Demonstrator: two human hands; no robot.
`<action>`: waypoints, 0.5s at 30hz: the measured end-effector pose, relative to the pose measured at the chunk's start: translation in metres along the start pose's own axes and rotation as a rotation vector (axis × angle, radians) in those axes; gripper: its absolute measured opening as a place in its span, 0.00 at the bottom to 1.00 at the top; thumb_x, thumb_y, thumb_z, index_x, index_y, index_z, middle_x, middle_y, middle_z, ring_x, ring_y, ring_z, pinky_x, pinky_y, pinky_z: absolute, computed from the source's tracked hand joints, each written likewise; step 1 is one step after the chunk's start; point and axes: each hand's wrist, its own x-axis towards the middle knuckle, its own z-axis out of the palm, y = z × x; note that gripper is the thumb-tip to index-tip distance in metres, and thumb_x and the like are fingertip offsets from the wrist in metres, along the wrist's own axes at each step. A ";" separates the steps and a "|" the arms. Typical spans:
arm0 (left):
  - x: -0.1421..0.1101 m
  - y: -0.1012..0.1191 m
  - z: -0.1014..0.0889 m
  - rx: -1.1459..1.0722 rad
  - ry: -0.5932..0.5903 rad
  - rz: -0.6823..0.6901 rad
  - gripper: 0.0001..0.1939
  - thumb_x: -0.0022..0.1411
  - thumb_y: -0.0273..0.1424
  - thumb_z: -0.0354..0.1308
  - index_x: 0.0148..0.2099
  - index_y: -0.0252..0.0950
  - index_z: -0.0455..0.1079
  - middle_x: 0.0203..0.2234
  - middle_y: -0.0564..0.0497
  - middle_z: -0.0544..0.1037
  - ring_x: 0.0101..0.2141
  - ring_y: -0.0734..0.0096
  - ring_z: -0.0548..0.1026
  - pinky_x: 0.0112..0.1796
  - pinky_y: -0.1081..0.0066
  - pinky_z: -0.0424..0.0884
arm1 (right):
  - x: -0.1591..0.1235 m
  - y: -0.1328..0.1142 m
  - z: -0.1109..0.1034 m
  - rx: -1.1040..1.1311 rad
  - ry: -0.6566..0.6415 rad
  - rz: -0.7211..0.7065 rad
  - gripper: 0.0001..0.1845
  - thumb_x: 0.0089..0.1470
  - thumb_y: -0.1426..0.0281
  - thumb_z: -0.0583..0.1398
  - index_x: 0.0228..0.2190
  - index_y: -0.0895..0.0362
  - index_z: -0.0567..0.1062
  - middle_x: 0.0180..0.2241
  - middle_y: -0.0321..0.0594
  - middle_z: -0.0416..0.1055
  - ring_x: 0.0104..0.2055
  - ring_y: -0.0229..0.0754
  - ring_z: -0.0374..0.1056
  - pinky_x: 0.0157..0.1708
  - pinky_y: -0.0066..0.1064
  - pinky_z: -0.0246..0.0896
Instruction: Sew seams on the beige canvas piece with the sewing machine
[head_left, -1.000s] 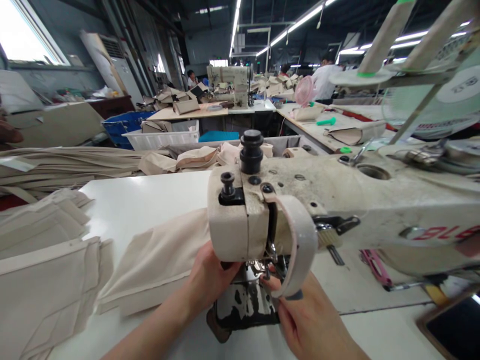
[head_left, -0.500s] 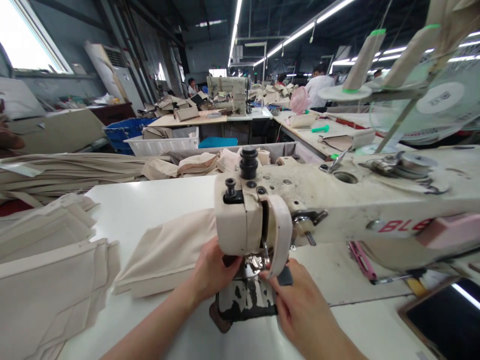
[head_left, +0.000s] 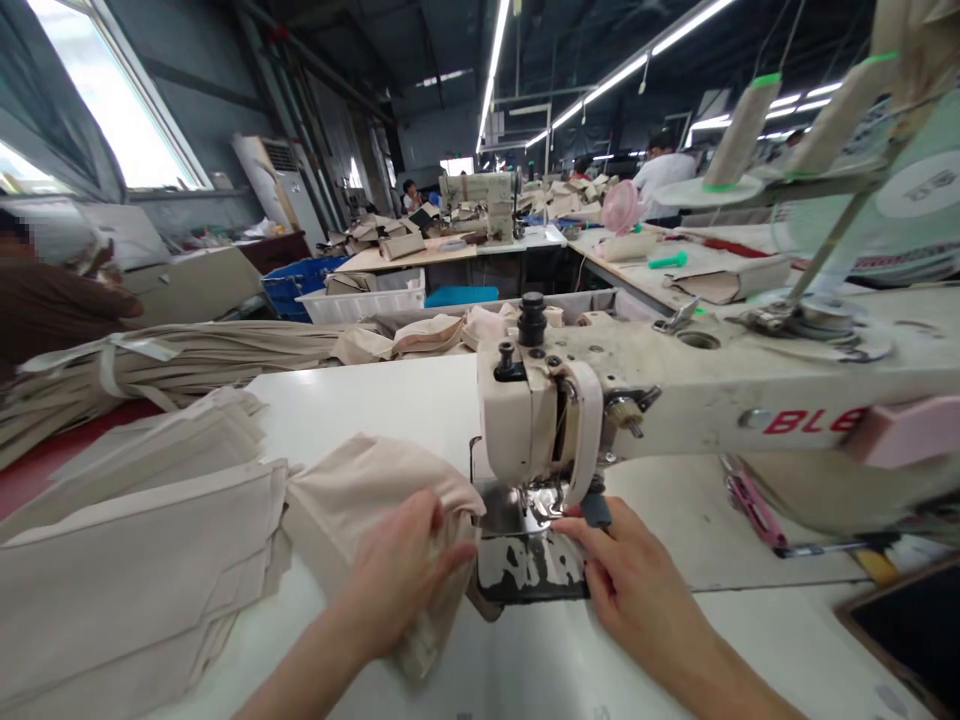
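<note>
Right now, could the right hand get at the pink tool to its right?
Likely yes: the pink tool lies just beyond the right hand, with nothing visible between them, though the sewing machine overhangs nearby.

My left grip point(head_left: 401, 570) covers part of the beige fabric point(head_left: 364, 475), whose near end I see blurred. Right of my right grip point(head_left: 641, 575), my view cuts off a dark panel point(head_left: 919, 635); beyond, a pink block point(head_left: 911, 432) overlaps red lettering point(head_left: 806, 421).

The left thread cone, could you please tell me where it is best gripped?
Probably around the middle of the left cone, coming from its left: it stands on end, narrows towards its top, and the other cone is on its right.
</note>
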 end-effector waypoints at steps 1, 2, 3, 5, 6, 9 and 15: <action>-0.001 0.006 0.007 0.077 0.027 0.013 0.12 0.65 0.37 0.49 0.32 0.36 0.63 0.29 0.51 0.71 0.31 0.64 0.68 0.33 0.68 0.61 | -0.001 -0.002 -0.001 -0.001 0.005 0.000 0.28 0.43 0.88 0.49 0.43 0.57 0.71 0.44 0.47 0.65 0.48 0.50 0.62 0.46 0.48 0.64; -0.002 0.013 0.014 0.108 0.021 0.040 0.12 0.66 0.35 0.47 0.31 0.36 0.63 0.30 0.50 0.71 0.32 0.64 0.68 0.33 0.67 0.61 | -0.004 -0.004 -0.002 0.001 0.009 -0.002 0.28 0.44 0.87 0.49 0.44 0.56 0.71 0.44 0.46 0.66 0.48 0.50 0.63 0.46 0.47 0.64; -0.003 0.018 0.018 0.097 -0.002 0.065 0.13 0.67 0.33 0.46 0.30 0.36 0.62 0.30 0.50 0.71 0.32 0.64 0.68 0.34 0.67 0.60 | -0.007 -0.007 -0.003 0.003 0.014 -0.007 0.27 0.45 0.87 0.49 0.45 0.55 0.70 0.44 0.46 0.66 0.48 0.49 0.63 0.46 0.46 0.65; -0.006 0.023 0.019 -0.026 -0.067 0.084 0.14 0.67 0.33 0.45 0.28 0.36 0.61 0.29 0.51 0.71 0.32 0.66 0.68 0.33 0.69 0.61 | -0.018 -0.011 -0.005 -0.012 0.015 -0.042 0.28 0.47 0.85 0.49 0.47 0.54 0.68 0.46 0.46 0.66 0.49 0.48 0.64 0.46 0.44 0.66; -0.010 0.023 0.015 -0.117 -0.096 0.091 0.14 0.68 0.34 0.45 0.29 0.36 0.61 0.28 0.51 0.70 0.31 0.67 0.68 0.33 0.70 0.62 | -0.024 -0.012 -0.007 -0.030 0.012 -0.062 0.28 0.48 0.84 0.50 0.49 0.53 0.68 0.47 0.46 0.66 0.51 0.47 0.64 0.47 0.43 0.67; -0.025 0.011 -0.003 -0.336 -0.151 0.300 0.13 0.69 0.38 0.44 0.39 0.37 0.65 0.36 0.49 0.72 0.39 0.66 0.70 0.41 0.69 0.66 | -0.045 -0.014 -0.014 -0.117 0.001 -0.095 0.26 0.49 0.82 0.51 0.49 0.53 0.68 0.49 0.46 0.68 0.52 0.46 0.66 0.48 0.39 0.69; -0.045 -0.004 0.007 0.145 -0.043 0.691 0.14 0.64 0.32 0.55 0.52 0.43 0.69 0.46 0.45 0.73 0.44 0.58 0.71 0.43 0.62 0.69 | -0.054 -0.025 -0.020 -0.199 0.053 -0.193 0.27 0.45 0.82 0.52 0.47 0.56 0.72 0.45 0.44 0.75 0.47 0.44 0.72 0.46 0.33 0.71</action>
